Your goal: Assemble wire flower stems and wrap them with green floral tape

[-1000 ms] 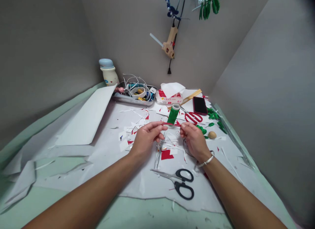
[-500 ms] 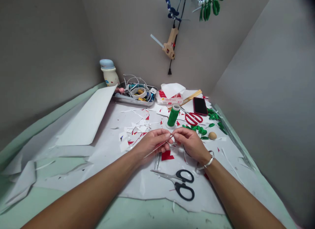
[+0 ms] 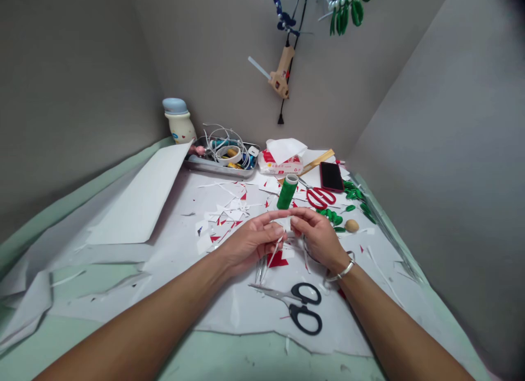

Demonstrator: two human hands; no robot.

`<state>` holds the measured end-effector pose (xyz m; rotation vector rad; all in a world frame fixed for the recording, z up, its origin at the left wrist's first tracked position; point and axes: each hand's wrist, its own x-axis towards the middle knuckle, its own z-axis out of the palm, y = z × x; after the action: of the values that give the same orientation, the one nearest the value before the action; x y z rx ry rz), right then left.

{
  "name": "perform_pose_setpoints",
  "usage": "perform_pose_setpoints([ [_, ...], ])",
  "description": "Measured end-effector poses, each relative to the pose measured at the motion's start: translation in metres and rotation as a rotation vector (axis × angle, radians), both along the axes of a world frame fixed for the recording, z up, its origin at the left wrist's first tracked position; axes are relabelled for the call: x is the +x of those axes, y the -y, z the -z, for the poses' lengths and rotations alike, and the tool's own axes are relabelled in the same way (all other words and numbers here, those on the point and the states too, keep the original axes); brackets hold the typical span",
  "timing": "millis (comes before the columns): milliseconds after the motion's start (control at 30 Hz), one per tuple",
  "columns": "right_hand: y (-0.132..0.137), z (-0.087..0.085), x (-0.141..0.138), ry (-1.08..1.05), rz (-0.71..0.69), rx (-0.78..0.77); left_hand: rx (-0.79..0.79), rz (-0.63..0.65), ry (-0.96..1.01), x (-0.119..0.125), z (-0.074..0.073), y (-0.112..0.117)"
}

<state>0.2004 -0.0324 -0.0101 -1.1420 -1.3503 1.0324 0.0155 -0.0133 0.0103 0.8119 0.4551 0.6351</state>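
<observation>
Close together above the middle of the table, my two hands meet at the fingertips. My left hand [image 3: 260, 238] is closed on a thin white strip [image 3: 272, 259], which slants down below the fingers. Thumb and forefinger of my right hand [image 3: 320, 234] are pinched beside the strip's upper end, at a small pale bit too fine to name. Black-handled scissors [image 3: 301, 307] lie partly open nearer me. Under the hands is a red piece [image 3: 278, 259]. A spool of green thread [image 3: 287, 192] stands just beyond them.
Green leaf pieces [image 3: 330, 216], a brown egg-shaped thing [image 3: 351, 226], red-handled scissors [image 3: 321, 197] and a phone [image 3: 331, 176] lie right. Behind are a tissue pack [image 3: 280, 165] and a metal tray [image 3: 221, 170] of supplies. White paper [image 3: 141, 198] lies left; a glue gun [image 3: 281, 72] hangs above.
The strip has swung from lying along my left palm to pointing more steeply downward. My left forefinger has straightened toward the right hand's fingertips. The view has shifted slightly.
</observation>
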Motion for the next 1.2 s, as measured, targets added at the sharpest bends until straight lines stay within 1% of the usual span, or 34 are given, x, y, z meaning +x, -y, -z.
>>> perform_pose_setpoints([
  [133, 0.000, -0.004, -0.003, 0.058, 0.046, -0.036, -0.006, 0.009, 0.055, -0.002, -0.003, 0.000],
  [267, -0.001, -0.007, -0.005, 0.099, 0.076, -0.035, -0.021, 0.027, 0.078, -0.003, -0.005, -0.001],
  [367, -0.001, -0.006, -0.005, 0.098, 0.066, -0.046, 0.011, 0.064, 0.089, -0.004, -0.004, -0.001],
  [533, 0.000, -0.005, -0.005, 0.132, 0.075, -0.045, 0.077, 0.162, 0.098, -0.003, -0.001, 0.000],
  [600, 0.001, -0.006, -0.006, 0.150, 0.089, -0.036, 0.091, 0.164, 0.085, -0.003, 0.000, 0.000],
  [633, 0.001, -0.007, -0.006, 0.166, 0.100, -0.019, 0.095, 0.149, 0.079, -0.003, 0.001, -0.001],
  [700, 0.000, -0.008, -0.005, 0.230, 0.148, 0.065, 0.094, 0.097, 0.074, -0.004, 0.002, -0.002],
  [800, -0.003, -0.007, 0.000, 0.335, 0.311, 0.241, 0.075, -0.002, 0.075, -0.004, 0.002, -0.006],
  [833, -0.005, -0.006, 0.003, 0.351, 0.379, 0.267, 0.063, -0.037, 0.074, -0.005, 0.002, -0.007],
  [900, -0.007, -0.003, 0.009, 0.357, 0.487, 0.254, 0.035, -0.107, 0.070, -0.005, 0.001, -0.009],
  [967, -0.010, -0.002, 0.016, 0.364, 0.542, 0.204, 0.012, -0.167, 0.070, -0.004, 0.000, -0.010],
  [1033, -0.010, -0.004, 0.021, 0.420, 0.540, 0.146, 0.006, -0.206, 0.074, -0.004, 0.000, -0.011],
  [1067, -0.009, -0.007, 0.023, 0.478, 0.516, 0.115, 0.008, -0.218, 0.076, -0.004, 0.000, -0.011],
  [1200, 0.000, -0.026, 0.024, 0.840, 0.370, -0.029, 0.004, -0.268, 0.070, -0.003, 0.001, -0.013],
])
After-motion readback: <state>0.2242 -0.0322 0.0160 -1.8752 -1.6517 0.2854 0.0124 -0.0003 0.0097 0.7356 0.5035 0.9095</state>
